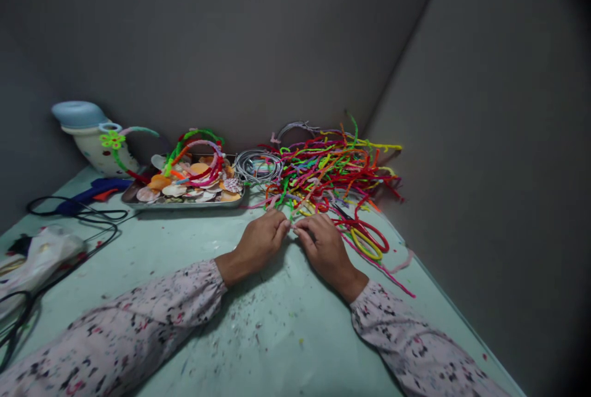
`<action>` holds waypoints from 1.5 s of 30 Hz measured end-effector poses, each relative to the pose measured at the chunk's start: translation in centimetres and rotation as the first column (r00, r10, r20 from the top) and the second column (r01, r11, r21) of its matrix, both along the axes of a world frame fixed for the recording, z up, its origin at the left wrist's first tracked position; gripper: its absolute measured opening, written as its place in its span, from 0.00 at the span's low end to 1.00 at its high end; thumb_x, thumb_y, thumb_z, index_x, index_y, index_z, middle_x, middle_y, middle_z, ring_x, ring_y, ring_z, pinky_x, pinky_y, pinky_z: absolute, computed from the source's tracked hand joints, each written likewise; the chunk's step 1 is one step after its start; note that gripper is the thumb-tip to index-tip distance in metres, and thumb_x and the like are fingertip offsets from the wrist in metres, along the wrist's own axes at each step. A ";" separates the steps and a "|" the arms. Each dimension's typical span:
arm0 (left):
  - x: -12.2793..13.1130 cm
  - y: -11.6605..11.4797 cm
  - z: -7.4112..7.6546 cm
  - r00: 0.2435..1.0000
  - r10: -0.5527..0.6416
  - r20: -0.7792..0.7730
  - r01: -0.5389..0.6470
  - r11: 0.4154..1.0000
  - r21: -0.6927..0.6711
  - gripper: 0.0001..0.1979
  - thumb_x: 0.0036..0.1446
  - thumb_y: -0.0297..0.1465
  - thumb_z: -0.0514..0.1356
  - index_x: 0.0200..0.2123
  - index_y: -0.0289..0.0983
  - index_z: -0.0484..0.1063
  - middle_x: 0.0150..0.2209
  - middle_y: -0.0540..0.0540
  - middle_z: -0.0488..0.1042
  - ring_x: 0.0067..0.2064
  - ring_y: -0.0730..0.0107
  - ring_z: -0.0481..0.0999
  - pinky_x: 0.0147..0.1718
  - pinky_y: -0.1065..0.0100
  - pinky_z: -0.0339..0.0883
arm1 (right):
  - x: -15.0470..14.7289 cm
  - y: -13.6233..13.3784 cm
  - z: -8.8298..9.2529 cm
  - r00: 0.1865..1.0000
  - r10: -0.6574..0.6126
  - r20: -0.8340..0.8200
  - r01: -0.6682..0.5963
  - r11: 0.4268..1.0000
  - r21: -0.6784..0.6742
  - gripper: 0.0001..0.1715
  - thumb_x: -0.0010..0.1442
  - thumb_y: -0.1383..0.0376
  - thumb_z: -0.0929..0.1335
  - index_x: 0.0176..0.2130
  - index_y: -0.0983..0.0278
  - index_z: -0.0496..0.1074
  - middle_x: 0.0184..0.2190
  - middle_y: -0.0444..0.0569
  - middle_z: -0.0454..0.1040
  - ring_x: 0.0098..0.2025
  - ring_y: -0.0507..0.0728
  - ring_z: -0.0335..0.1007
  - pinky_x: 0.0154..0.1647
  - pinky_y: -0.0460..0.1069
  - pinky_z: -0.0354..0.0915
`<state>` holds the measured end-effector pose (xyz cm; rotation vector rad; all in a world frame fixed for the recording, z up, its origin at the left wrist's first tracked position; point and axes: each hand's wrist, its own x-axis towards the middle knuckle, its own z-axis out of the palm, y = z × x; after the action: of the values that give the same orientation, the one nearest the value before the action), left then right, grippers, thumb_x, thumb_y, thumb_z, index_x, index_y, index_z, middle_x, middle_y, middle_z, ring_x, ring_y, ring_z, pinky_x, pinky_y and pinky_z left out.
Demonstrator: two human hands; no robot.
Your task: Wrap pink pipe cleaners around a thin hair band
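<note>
My left hand [261,238] and my right hand [325,249] meet above the table, thumbs and fingertips pinched close together. Between them is a thin fuzzy pipe cleaner [291,217], greenish where it shows; most of it is hidden by the fingers. Just beyond the hands lies a tangled heap of pipe cleaners [332,160] in red, green, orange, yellow and pink. Scissors [367,243] with red and yellow handle loops rest beside my right hand, partly among loose strands.
A metal tray [184,205] holds seashells [203,170] and fuzzy rings. Coiled silver wire [258,166] sits beside it. At the left are a blue-lidded container [95,138], a dark blue tool [87,195], a black cord [108,240] and a plastic bag [44,255]. Grey walls border the table.
</note>
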<state>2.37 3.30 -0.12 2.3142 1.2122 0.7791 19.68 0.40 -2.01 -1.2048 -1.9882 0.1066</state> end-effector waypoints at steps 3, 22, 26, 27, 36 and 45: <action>0.1 0.1 0.0 1.000 0.003 0.015 -0.003 1.000 -0.023 0.15 0.65 0.34 0.46 0.27 0.37 0.64 0.28 0.48 0.67 0.33 0.67 0.67 0.34 0.67 0.57 | 0.0 0.0 0.0 1.000 0.006 -0.002 -0.006 1.000 0.006 0.05 0.64 0.67 0.64 0.38 0.62 0.71 0.36 0.48 0.74 0.41 0.58 0.65 0.46 0.54 0.61; 0.0 0.1 -0.2 0.975 0.059 0.214 0.003 0.960 -0.280 0.20 0.62 0.40 0.47 0.24 0.35 0.66 0.22 0.52 0.64 0.27 0.71 0.63 0.27 0.70 0.53 | 0.1 0.2 0.0 1.000 -0.008 -0.010 0.008 1.000 -0.003 0.06 0.64 0.68 0.64 0.37 0.62 0.71 0.35 0.48 0.73 0.40 0.58 0.65 0.44 0.54 0.61; 0.1 0.2 -0.3 0.971 0.063 0.229 0.009 0.954 -0.300 0.19 0.61 0.38 0.48 0.23 0.35 0.66 0.21 0.52 0.63 0.27 0.72 0.63 0.28 0.70 0.53 | 0.0 0.1 0.1 1.000 -0.001 -0.005 0.001 1.000 -0.001 0.05 0.64 0.68 0.64 0.37 0.62 0.71 0.35 0.49 0.73 0.40 0.58 0.65 0.45 0.54 0.61; 0.1 0.3 -0.3 0.970 0.066 0.235 0.011 0.950 -0.311 0.19 0.61 0.38 0.48 0.23 0.35 0.66 0.21 0.52 0.63 0.27 0.72 0.62 0.28 0.70 0.53 | 0.0 0.1 0.1 1.000 -0.001 -0.002 0.001 1.000 0.000 0.06 0.64 0.68 0.64 0.37 0.62 0.71 0.35 0.49 0.73 0.40 0.58 0.65 0.45 0.54 0.61; 0.4 0.8 -1.0 0.938 0.084 0.337 0.067 0.908 -0.413 0.18 0.58 0.38 0.49 0.20 0.36 0.63 0.19 0.53 0.59 0.24 0.74 0.58 0.25 0.70 0.50 | 0.1 0.0 0.0 1.000 0.010 0.006 -0.010 1.000 0.002 0.07 0.65 0.67 0.63 0.38 0.61 0.71 0.36 0.49 0.74 0.41 0.59 0.65 0.46 0.55 0.61; -0.1 0.2 0.1 0.944 0.033 0.328 0.077 0.946 -0.315 0.22 0.63 0.39 0.45 0.22 0.36 0.67 0.19 0.52 0.64 0.25 0.72 0.64 0.27 0.69 0.56 | 0.1 0.0 0.1 1.000 -0.021 -0.018 0.021 1.000 -0.005 0.06 0.65 0.67 0.63 0.38 0.61 0.71 0.36 0.49 0.73 0.40 0.59 0.65 0.44 0.54 0.61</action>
<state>2.25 3.52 -0.04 1.8414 1.0694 0.8463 19.82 0.45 -1.93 -1.2230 -1.9602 0.1117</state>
